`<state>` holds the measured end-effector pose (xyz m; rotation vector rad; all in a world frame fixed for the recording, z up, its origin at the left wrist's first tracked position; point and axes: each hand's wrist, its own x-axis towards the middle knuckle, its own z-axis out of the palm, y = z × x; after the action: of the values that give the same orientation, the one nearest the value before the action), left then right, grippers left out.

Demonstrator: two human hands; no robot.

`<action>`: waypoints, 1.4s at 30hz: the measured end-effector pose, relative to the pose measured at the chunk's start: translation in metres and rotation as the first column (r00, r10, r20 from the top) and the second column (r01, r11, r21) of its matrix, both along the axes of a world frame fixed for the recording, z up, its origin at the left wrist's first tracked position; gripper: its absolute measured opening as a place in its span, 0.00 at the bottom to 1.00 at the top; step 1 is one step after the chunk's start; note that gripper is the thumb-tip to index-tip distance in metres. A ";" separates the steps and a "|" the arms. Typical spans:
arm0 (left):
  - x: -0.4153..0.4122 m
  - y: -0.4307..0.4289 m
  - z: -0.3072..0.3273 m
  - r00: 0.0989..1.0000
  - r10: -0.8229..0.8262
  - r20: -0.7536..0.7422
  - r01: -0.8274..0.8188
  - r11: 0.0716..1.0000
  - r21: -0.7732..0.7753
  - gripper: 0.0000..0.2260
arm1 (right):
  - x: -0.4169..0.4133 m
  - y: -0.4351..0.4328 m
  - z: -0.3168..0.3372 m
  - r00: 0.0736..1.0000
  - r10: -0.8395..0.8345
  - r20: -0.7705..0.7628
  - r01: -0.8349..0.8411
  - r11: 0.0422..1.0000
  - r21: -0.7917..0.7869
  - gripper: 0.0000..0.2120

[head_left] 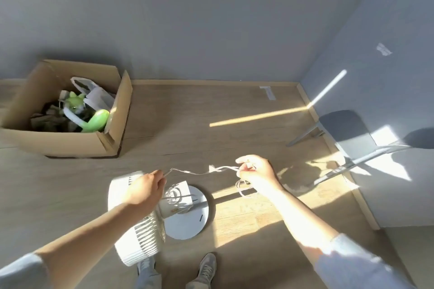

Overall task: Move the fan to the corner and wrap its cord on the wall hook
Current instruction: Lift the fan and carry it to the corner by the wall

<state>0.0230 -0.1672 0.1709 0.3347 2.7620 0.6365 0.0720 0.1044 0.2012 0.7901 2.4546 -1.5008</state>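
Note:
A white fan (138, 241) stands on the wooden floor right below me, its round base (187, 220) to the right of its ribbed head. Its thin white cord (199, 172) stretches between my two hands above the fan. My left hand (145, 191) pinches the cord near the fan's head. My right hand (256, 172) holds the other end, with several loose loops of cord hanging under it. A small pale fitting (383, 49) sits high on the right wall; I cannot tell if it is the hook.
An open cardboard box (70, 141) with green toys and a bag stands at the left by the wall. A grey chair (347, 134) stands against the right wall. The room corner (299, 82) lies beyond, with bare floor before it. My feet (206, 267) are under the fan.

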 end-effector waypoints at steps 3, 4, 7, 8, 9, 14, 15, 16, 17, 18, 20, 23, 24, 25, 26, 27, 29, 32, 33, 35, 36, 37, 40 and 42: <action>0.011 -0.016 -0.019 0.995 0.087 0.052 -0.088 0.996 0.012 0.10 | 0.000 -0.024 -0.018 0.999 -0.033 0.030 0.032 0.999 0.026 0.17; 0.014 -0.023 -0.025 0.989 0.129 0.068 -0.130 0.991 0.006 0.10 | 0.002 -0.033 -0.026 0.999 -0.021 0.050 0.016 0.996 0.088 0.18; 0.019 -0.052 -0.038 0.953 0.282 0.107 -0.284 0.959 0.001 0.09 | 0.006 -0.056 -0.056 0.996 0.019 0.083 -0.036 0.976 0.215 0.18; 0.021 -0.060 -0.041 0.942 0.317 0.113 -0.319 0.948 -0.001 0.09 | 0.006 -0.063 -0.060 0.995 0.035 0.091 -0.057 0.967 0.247 0.15; 0.021 -0.070 -0.044 0.930 0.345 0.130 -0.348 0.938 0.001 0.08 | 0.005 -0.070 -0.067 0.993 0.050 0.103 -0.077 0.959 0.273 0.12; 0.017 -0.096 -0.053 0.877 0.422 0.229 -0.447 0.892 0.069 0.17 | -0.007 -0.099 -0.084 0.974 0.112 0.194 -0.173 0.926 0.334 0.11; 0.016 -0.099 -0.054 0.876 0.431 0.218 -0.455 0.887 0.076 0.20 | -0.010 -0.103 -0.091 0.974 0.117 0.192 -0.179 0.920 0.348 0.12; 0.015 -0.102 -0.055 0.875 0.440 0.202 -0.461 0.884 0.076 0.22 | -0.013 -0.107 -0.094 0.970 0.118 0.211 -0.190 0.912 0.364 0.13; 0.015 -0.106 -0.057 0.873 0.452 0.185 -0.470 0.880 0.069 0.25 | -0.016 -0.111 -0.100 0.966 0.125 0.225 -0.206 0.902 0.380 0.15; 0.015 -0.108 -0.060 0.867 0.466 0.176 -0.481 0.875 0.055 0.27 | -0.019 -0.116 -0.103 0.960 0.124 0.250 -0.214 0.902 0.375 0.17; 0.014 -0.113 -0.066 0.853 0.485 0.193 -0.498 0.867 0.023 0.31 | -0.024 -0.122 -0.110 0.949 0.119 0.293 -0.226 0.904 0.363 0.19; 0.011 -0.116 -0.076 0.867 0.436 0.241 -0.449 0.893 0.002 0.28 | -0.029 -0.129 -0.122 0.919 0.163 0.360 -0.289 0.898 0.331 0.16; 0.010 -0.116 -0.077 0.878 0.408 0.250 -0.422 0.907 0.002 0.28 | -0.029 -0.132 -0.124 0.911 0.169 0.375 -0.296 0.902 0.315 0.16; 0.010 -0.116 -0.080 0.883 0.390 0.261 -0.406 0.914 0.008 0.28 | -0.030 -0.133 -0.128 0.907 0.170 0.385 -0.296 0.909 0.295 0.17; 0.008 -0.116 -0.082 0.883 0.381 0.273 -0.401 0.916 0.019 0.29 | -0.032 -0.135 -0.132 0.904 0.160 0.396 -0.283 0.919 0.274 0.18; 0.007 -0.117 -0.084 0.880 0.379 0.288 -0.403 0.915 0.029 0.31 | -0.032 -0.136 -0.136 0.903 0.151 0.402 -0.271 0.927 0.260 0.19; 0.005 -0.118 -0.086 0.874 0.374 0.312 -0.404 0.914 0.036 0.32 | -0.035 -0.138 -0.142 0.900 0.120 0.419 -0.222 0.954 0.203 0.22; 0.002 -0.117 -0.087 0.870 0.372 0.324 -0.412 0.909 0.061 0.32 | -0.040 -0.138 -0.143 0.889 0.067 0.452 -0.122 0.988 0.094 0.22; 0.001 -0.117 -0.088 0.868 0.372 0.330 -0.417 0.906 0.075 0.31 | -0.042 -0.137 -0.144 0.878 0.078 0.473 -0.125 0.990 0.069 0.20; 0.000 -0.117 -0.088 0.870 0.362 0.334 -0.415 0.904 0.102 0.30 | -0.044 -0.133 -0.148 0.847 0.108 0.521 -0.157 0.986 0.052 0.24; -0.001 -0.116 -0.087 0.873 0.354 0.335 -0.409 0.906 0.111 0.30 | -0.044 -0.132 -0.150 0.834 0.113 0.541 -0.171 0.984 0.058 0.28; -0.003 -0.116 -0.085 0.877 0.344 0.335 -0.401 0.908 0.118 0.30 | -0.044 -0.129 -0.151 0.832 0.116 0.543 -0.172 0.984 0.053 0.30; -0.013 -0.115 -0.078 0.904 0.296 0.310 -0.351 0.926 0.140 0.29 | -0.042 -0.129 -0.138 0.848 0.101 0.521 -0.154 0.986 0.059 0.19; -0.023 -0.114 -0.070 0.926 0.244 0.289 -0.292 0.947 0.135 0.28 | -0.038 -0.128 -0.129 0.872 0.068 0.485 -0.107 0.993 0.053 0.17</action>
<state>-0.0003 -0.2815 0.1006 -0.0970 2.5128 0.9230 0.0339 -0.0240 0.0719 0.9221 2.1429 -1.0212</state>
